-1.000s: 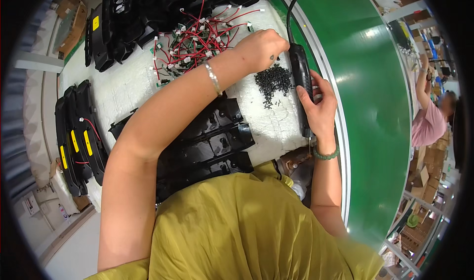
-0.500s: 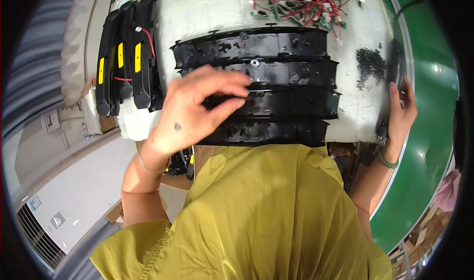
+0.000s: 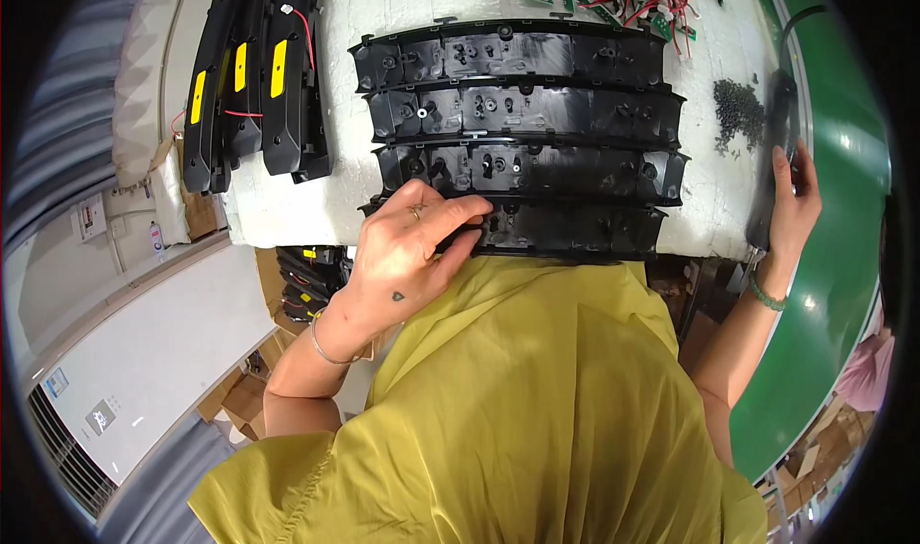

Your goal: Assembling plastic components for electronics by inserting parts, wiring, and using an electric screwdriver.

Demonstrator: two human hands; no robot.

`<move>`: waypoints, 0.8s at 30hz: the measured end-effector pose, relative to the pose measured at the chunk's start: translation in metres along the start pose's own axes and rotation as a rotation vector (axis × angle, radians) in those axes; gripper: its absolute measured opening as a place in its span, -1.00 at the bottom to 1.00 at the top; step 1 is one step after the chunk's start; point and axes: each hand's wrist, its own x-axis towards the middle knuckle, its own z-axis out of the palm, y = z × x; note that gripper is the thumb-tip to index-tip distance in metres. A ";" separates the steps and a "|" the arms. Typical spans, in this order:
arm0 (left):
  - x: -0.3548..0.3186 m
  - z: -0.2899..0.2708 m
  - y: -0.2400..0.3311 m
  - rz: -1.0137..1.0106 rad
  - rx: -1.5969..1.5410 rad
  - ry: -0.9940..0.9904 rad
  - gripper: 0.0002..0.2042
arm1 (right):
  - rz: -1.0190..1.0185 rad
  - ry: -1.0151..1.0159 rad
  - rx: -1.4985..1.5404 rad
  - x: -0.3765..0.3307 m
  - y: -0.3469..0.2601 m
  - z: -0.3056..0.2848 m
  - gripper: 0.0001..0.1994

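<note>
Several long black plastic housings [image 3: 604, 113] lie in a stack of rows across the white foam pad, hollow sides up. Over the nearest housing [image 3: 585, 230] my left hand [image 3: 407, 252] is closed in a pinch at its left half, thumb and forefinger close together. Anything between those fingertips is too small or hidden to make out. At the pad's right edge my right hand [image 3: 795, 213] is wrapped round a black electric screwdriver [image 3: 784, 113], its cord running off the far end and its metal tip pointing toward me. A heap of small black screws [image 3: 738, 115] lies left of the screwdriver.
Far right on the pad [image 3: 704, 213] sits a tangle of red wires with small green circuit boards [image 3: 623, 2]. Closed black housings with yellow labels [image 3: 278, 69] stand at the left. More black parts [image 3: 305, 285] fill a box below the pad. A green surface [image 3: 848, 218] borders the right.
My left hand has come down from above the middle rows to the nearest housing, its fingers drawing closer together. My right hand stays at the screwdriver. The whole view has shifted slightly.
</note>
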 end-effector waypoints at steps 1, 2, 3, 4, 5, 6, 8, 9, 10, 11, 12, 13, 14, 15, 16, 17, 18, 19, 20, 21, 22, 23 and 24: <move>-0.001 -0.001 0.001 -0.030 0.022 -0.012 -0.70 | 0.001 0.001 0.005 0.000 0.000 0.000 -0.55; -0.002 0.000 0.001 -0.032 0.022 -0.013 -0.70 | 0.002 0.001 0.010 0.000 0.000 0.000 -0.55; -0.001 0.002 0.000 -0.030 0.027 -0.011 -0.70 | 0.003 -0.001 0.011 0.000 0.002 0.000 -0.55; -0.001 0.003 0.000 -0.027 0.031 -0.011 -0.70 | 0.008 -0.011 0.010 0.000 0.004 -0.001 -0.55; -0.001 0.004 0.000 -0.027 0.031 -0.013 -0.70 | 0.013 -0.022 0.008 0.000 0.005 -0.002 -0.55; -0.002 0.004 0.000 -0.018 0.053 -0.010 -0.72 | 0.015 -0.022 0.007 0.000 0.005 -0.002 -0.55; -0.003 0.006 0.000 -0.009 0.076 -0.008 -0.73 | 0.006 0.000 0.044 0.000 0.004 0.000 -0.55; -0.004 0.009 0.000 0.018 0.090 0.032 -0.74 | 0.008 0.000 0.043 -0.001 0.003 0.000 -0.55; -0.005 0.011 0.000 0.045 0.105 0.074 -0.76 | 0.016 -0.009 0.014 -0.001 0.000 0.000 -0.53; -0.006 0.014 0.000 0.044 0.104 0.074 -0.76 | 0.024 -0.018 -0.015 0.000 -0.003 0.000 -0.51; -0.007 0.017 -0.001 0.037 0.127 0.096 -0.78 | 0.024 -0.019 -0.015 0.000 -0.010 -0.001 -0.51; -0.008 0.019 -0.001 0.030 0.148 0.120 -0.80 | 0.055 -0.027 -0.136 0.000 -0.018 -0.004 -0.47; -0.009 0.019 0.000 0.030 0.147 0.122 -0.80 | 0.086 -0.033 -0.256 0.000 -0.023 -0.006 -0.44; -0.009 0.019 0.002 0.018 0.180 0.125 -0.81 | 0.083 -0.032 -0.257 0.002 -0.022 -0.008 -0.44; -0.010 0.019 0.003 0.008 0.211 0.128 -0.81 | 0.095 -0.079 -0.278 0.003 -0.020 -0.010 -0.41; -0.010 0.018 0.004 0.010 0.206 0.132 -0.81 | 0.107 -0.124 -0.300 0.005 -0.019 -0.013 -0.37; -0.009 0.016 0.007 -0.008 0.238 0.100 -0.81 | 0.103 -0.118 -0.306 0.007 -0.016 -0.015 -0.37; -0.008 0.015 0.007 -0.021 0.262 0.068 -0.81 | 0.116 -0.122 -0.247 0.009 -0.012 -0.018 -0.38; -0.006 0.013 0.008 -0.008 0.244 0.074 -0.81 | 0.128 -0.124 -0.192 0.010 -0.009 -0.022 -0.38; -0.002 0.010 0.008 0.078 0.226 0.097 -0.77 | 0.139 -0.112 -0.046 0.009 -0.007 -0.025 -0.36; 0.002 0.007 0.009 0.166 0.200 0.130 -0.73 | 0.134 -0.063 0.004 0.006 -0.007 -0.026 -0.34; 0.001 0.005 0.010 0.156 0.170 0.063 -0.61 | 0.139 -0.071 0.047 0.002 -0.010 -0.016 -0.34; 0.004 -0.001 0.016 0.124 0.200 -0.060 -0.48 | 0.140 -0.063 0.061 0.001 -0.018 -0.015 -0.34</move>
